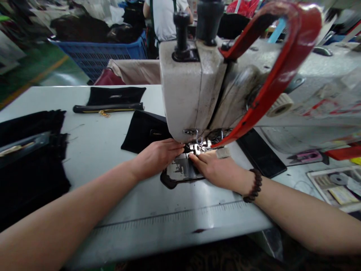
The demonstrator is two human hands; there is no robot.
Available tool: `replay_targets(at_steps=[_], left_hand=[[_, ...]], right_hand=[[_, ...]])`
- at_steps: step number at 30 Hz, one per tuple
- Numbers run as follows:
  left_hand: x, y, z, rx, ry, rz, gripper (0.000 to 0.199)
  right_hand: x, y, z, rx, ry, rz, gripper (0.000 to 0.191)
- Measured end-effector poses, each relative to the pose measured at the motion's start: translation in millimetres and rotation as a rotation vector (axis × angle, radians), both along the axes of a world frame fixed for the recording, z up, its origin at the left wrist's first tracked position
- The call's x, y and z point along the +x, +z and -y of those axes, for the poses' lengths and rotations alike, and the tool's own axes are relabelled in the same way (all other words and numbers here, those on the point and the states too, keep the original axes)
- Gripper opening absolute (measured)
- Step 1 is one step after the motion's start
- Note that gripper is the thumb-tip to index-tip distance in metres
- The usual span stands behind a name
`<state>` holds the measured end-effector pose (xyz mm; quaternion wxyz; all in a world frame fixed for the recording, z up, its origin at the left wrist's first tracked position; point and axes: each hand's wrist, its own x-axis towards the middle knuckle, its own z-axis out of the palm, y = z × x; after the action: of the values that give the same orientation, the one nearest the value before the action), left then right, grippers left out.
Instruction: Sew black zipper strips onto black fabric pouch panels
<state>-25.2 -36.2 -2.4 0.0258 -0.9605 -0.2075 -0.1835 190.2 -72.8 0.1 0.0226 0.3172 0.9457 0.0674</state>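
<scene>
A black fabric piece with a small label lies on the sewing machine's bed, its right end running under the machine head. My left hand grips its near edge, with the fingertips close to the metal presser foot. From the other side, my right hand reaches to the foot. Its fingertips are closed at the fabric's end, partly hidden by the foot and a small grey pad. Under both hands is the metal needle plate.
Black fabric pieces are stacked at left. Behind lie another black panel and a zipper strip. A black phone-like slab, pink snips and a parts tray sit at right. Beyond are a blue crate and a person.
</scene>
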Motion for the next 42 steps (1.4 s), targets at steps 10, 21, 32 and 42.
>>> replay_targets(at_steps=[10,21,32,42], left_hand=[[6.4,4.0,-5.1,0.094,0.035,0.055,0.039],[5.7,6.7,-5.3,0.103,0.047,0.053,0.04],[13.0,33.9,24.5,-0.161,0.182,-0.497,0.02],[22.3,34.5,52.1,-0.111,0.295,-0.584,0.036]], right_hand=[[-0.1,-2.5,-1.2,0.003,0.006,-0.037,0.034],[-0.7,-0.9,-0.2,0.013,-0.034,-0.044,0.033],[2.0,-6.1,-0.9,-0.007,-0.062,-0.116,0.032],[3.9,-4.4,0.2,0.055,0.003,-0.217,0.028]])
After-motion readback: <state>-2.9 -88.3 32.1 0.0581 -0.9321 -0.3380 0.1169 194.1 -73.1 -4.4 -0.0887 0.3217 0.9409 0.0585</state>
